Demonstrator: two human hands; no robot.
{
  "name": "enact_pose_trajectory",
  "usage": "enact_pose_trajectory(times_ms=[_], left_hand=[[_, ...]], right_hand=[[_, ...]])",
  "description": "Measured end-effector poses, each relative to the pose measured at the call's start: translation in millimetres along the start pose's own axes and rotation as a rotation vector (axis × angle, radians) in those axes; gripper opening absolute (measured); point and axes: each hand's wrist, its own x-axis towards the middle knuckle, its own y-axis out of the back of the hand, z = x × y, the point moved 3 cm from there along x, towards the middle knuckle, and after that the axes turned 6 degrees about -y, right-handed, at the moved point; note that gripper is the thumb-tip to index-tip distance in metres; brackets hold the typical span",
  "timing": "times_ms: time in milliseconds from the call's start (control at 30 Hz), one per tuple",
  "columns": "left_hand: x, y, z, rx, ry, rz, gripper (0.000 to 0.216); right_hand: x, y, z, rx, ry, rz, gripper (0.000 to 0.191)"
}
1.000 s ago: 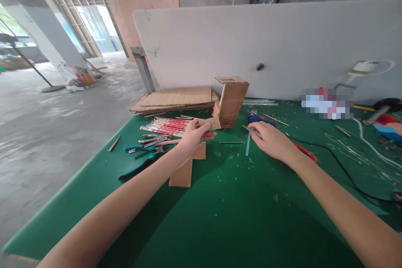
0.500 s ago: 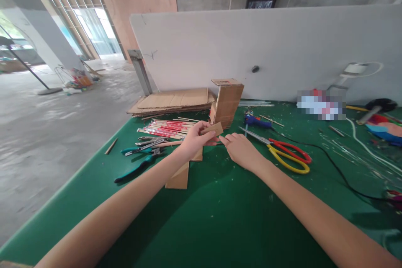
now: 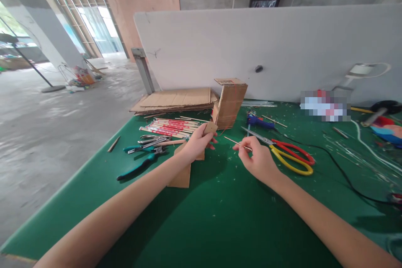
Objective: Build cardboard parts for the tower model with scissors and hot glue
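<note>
Cardboard piece, small and flat, is pinched between thumb and fingers of the left grip, and it projects toward one o'clock from this hand. Half a second earlier, more of its length was visible and the right grip was beside it, low over the table. Now the right grip is farther toward three o'clock, with its fingers closed on a thin stick, which was lying on the table one second ago. This stick points to ten o'clock, toward the cardboard piece, and its tip is near to it but apart.

From the right grip, the scissors with red and yellow handles lie just beside, at three o'clock. From the left grip, a folded cardboard form stands at about one o'clock, the wrapped sticks are at ten o'clock, and the teal-handled pliers at eight o'clock.
</note>
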Motion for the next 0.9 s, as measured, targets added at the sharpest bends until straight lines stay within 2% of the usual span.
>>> enact_pose_trajectory(times_ms=[67,133,267,500,667,733,800,900], left_hand=[[-5.3,-5.4,1.0,0.011,0.011,-0.085,0.038],[-10.5,-10.6,2.4,0.006,0.045,-0.150,0.045],[-15.8,-16.1,2.8,-0.019,0.099,-0.213,0.044],[-12.9,-15.0,2.0,0.123,0.005,-0.169,0.040],[-13.8,-17.3,1.1,0.304,-0.035,-0.121,0.011],[-15.2,-18.0,0.6,0.383,-0.051,-0.117,0.008],[-17.0,-18.6,0.4,0.445,-0.065,-0.129,0.009],[-20.2,-20.0,1.7,0.502,-0.099,-0.142,0.008]], right_hand=[[-1.6,-1.4,-2.6,0.048,0.021,-0.009,0.011],[-1.7,-4.3,-6.5,-0.006,0.082,-0.035,0.020],[-1.9,-7.7,-9.6,-0.116,0.158,-0.029,0.027],[-2.6,-10.3,-10.8,-0.242,0.174,-0.019,0.029],[-1.5,-9.6,-14.5,-0.512,0.241,0.022,0.032],[-1.9,-10.6,-15.8,-0.586,0.270,0.021,0.032],[-2.3,-12.3,-16.5,-0.597,0.264,0.012,0.032],[-1.8,-15.3,-16.6,-0.491,0.180,-0.009,0.033]])
